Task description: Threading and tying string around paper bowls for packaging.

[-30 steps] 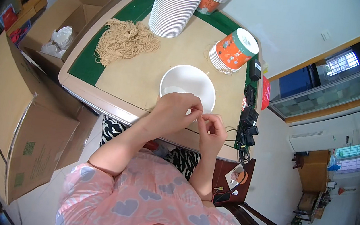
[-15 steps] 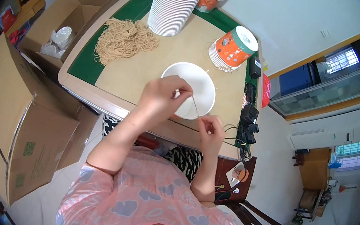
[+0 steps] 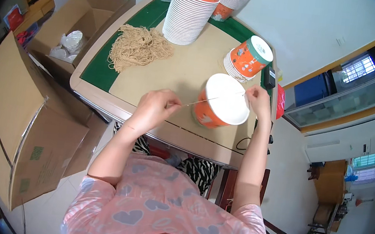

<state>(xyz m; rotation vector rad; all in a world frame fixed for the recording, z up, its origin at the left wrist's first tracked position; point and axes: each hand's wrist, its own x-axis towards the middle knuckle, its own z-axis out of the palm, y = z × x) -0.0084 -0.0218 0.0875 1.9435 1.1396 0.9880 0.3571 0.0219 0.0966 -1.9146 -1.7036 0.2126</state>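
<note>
An orange paper bucket with a white opening stands tilted near the front of the table. A thin tan string stretches from my left hand across the bucket's mouth toward my right hand. My left hand is closed, pinching one end of the string to the left of the bucket. At the bucket's right rim, my right hand is closed in a pinch; the string runs to its fingertips. Whether the string passes through the bucket's wall I cannot tell.
A heap of tan string lies at the back left. Tall stacks of paper buckets stand behind it. A short upside-down stack is at the right, beside black power adapters. Cardboard boxes stand left of the table.
My hands have moved apart, the left outward to the left and the right up to the right, drawing the string longer. The bucket has shifted right and tilted.
</note>
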